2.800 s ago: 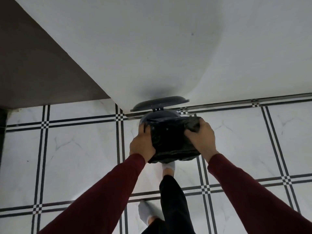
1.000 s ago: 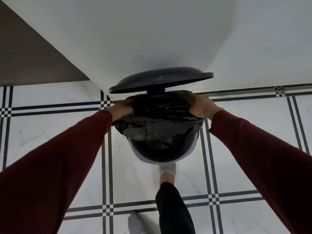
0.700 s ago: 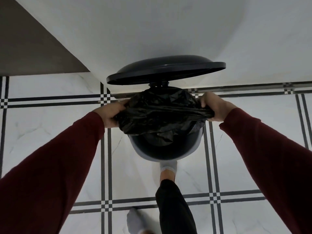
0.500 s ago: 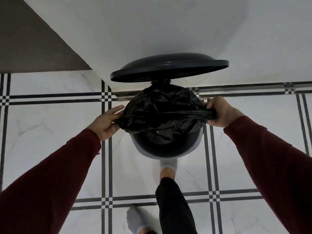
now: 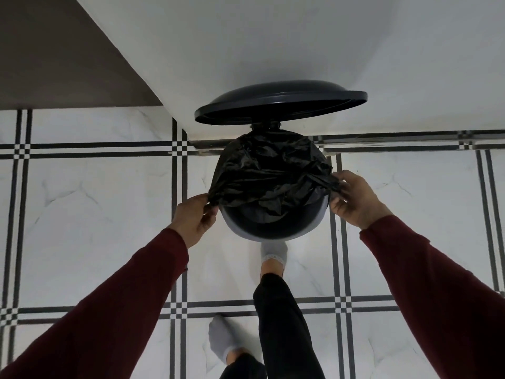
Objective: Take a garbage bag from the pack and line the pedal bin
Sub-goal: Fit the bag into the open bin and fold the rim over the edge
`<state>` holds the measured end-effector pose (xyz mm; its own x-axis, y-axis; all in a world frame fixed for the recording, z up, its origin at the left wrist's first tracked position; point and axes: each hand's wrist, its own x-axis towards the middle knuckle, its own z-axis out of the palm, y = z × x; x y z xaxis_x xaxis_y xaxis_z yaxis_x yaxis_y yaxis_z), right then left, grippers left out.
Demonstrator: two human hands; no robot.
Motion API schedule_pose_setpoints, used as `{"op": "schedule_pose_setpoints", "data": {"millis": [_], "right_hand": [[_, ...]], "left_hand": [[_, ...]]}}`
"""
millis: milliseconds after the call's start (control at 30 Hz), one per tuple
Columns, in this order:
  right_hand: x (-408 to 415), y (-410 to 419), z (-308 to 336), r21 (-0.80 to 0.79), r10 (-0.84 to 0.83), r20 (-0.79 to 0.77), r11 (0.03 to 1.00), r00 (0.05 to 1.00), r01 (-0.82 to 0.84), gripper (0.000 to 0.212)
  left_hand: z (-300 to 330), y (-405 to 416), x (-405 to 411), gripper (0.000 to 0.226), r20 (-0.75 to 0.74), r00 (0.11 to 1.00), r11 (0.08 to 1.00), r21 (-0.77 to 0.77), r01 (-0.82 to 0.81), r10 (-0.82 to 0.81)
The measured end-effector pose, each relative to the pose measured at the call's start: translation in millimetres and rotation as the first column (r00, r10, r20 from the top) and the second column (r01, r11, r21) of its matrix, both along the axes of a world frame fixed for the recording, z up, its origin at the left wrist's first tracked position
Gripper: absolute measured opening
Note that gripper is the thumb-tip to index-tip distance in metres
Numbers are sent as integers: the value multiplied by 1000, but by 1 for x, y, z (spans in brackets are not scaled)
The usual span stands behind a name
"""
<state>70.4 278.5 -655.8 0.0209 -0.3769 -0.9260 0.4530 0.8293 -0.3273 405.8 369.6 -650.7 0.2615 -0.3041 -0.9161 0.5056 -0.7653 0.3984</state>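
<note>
A round pedal bin (image 5: 276, 234) stands on the tiled floor against a white wall, its dark lid (image 5: 281, 105) raised. A black garbage bag (image 5: 270, 170) covers the far part of the bin's opening and hangs into it; the near rim is bare. My left hand (image 5: 192, 218) pinches the bag's edge at the bin's left side. My right hand (image 5: 355, 198) pinches the bag's edge at the right side. The bag is stretched between both hands. My right foot (image 5: 274, 254) in a grey sock is at the bin's front; the pedal is hidden.
The floor (image 5: 82, 214) is white marble tile with black line borders. A white wall (image 5: 273, 36) rises right behind the bin, with a dark brown surface (image 5: 54, 64) at upper left. My other foot (image 5: 222, 343) stands further back.
My left hand, open beside the bag half a second ago, now pinches its edge. Both hands have moved toward me along the rim, drawing the bag's mouth nearer.
</note>
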Motion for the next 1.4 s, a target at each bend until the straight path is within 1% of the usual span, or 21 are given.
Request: {"op": "schedule_pose_setpoints", "data": {"millis": [67, 133, 200, 267, 333, 400, 500, 567, 633, 700, 733, 767, 833, 900, 933, 1000, 1033, 1133, 1267, 1333, 1400], "right_hand": [[4, 4, 7, 10, 62, -74, 998, 995, -61, 13], [5, 9, 9, 28, 101, -160, 995, 982, -98, 34], [4, 14, 11, 7, 140, -183, 990, 973, -141, 48], [2, 19, 12, 7, 165, -213, 986, 963, -167, 39], [1, 25, 14, 30, 177, -239, 984, 955, -175, 24], [-2, 31, 13, 75, 139, -246, 989, 959, -124, 21], [-3, 34, 18, 144, 126, -215, 985, 968, -96, 32], [-1, 32, 20, 172, 66, -163, 984, 984, -38, 26], [-2, 33, 20, 192, -70, -52, 978, 996, 79, 7], [0, 35, 20, 180, -155, 55, 973, 986, 142, 5], [1, 37, 19, 163, -157, 77, 976, 985, 143, 4], [3, 39, 18, 137, -149, 74, 981, 986, 138, 9], [6, 43, 14, 101, -133, 8, 986, 991, 131, 23], [8, 49, 12, 82, -106, -37, 991, 994, 108, 23], [8, 52, 12, 76, -90, -47, 993, 995, 93, 20], [10, 59, 14, 61, -68, -81, 995, 994, 74, 21], [11, 62, 15, 44, -52, -98, 997, 994, 57, 26], [16, 69, 18, -15, 19, -80, 1000, 997, -21, 37], [12, 82, 12, -31, -24, -2, 999, 1000, 24, 48], [8, 90, 10, -8, -102, 33, 995, 994, 102, 44], [6, 96, 9, 44, -169, 53, 985, 984, 167, 40]], "left_hand": [[6, 2, -1, 9, -136, 986, 994, -23, -105, 101], [9, 4, 1, 7, -184, 975, 991, -22, -134, 127], [11, 6, 3, 6, -182, 980, 996, -1, -87, 85], [15, 4, 6, 7, -208, 978, 1000, 18, 9, -5], [19, 3, 12, 10, -245, 969, 998, 54, 42, -27], [20, 2, 17, 14, -296, 954, 996, 89, -17, 42], [20, 2, 15, 19, -390, 901, 981, 116, -155, 189], [21, 3, 9, 23, -424, 863, 961, 116, -250, 276], [19, 5, 1, 29, -415, 822, 919, 121, -375, 390], [15, 8, -7, 28, -400, 777, 870, 128, -477, 485], [16, 9, -13, 26, -376, 784, 865, 122, -487, 494], [16, 9, -18, 25, -317, 821, 877, 101, -469, 475], [21, 7, -30, 26, -81, 920, 923, 31, -383, 384], [30, 1, -42, 38, 126, 952, 960, -22, -277, 278], [34, -3, -47, 45, 169, 963, 978, -28, -209, 211], [38, -10, -54, 51, 160, 986, 998, 6, -58, 57], [37, -13, -56, 48, 146, 989, 999, 30, -12, 8], [30, -20, -57, 23, 170, 985, 998, 65, -7, -4], [21, -7, -52, 14, 142, 981, 989, 46, -137, 129], [19, 7, -50, 13, 35, 968, 968, 7, -250, 249], [20, 17, -47, 14, -123, 913, 919, -6, -394, 390]]}}
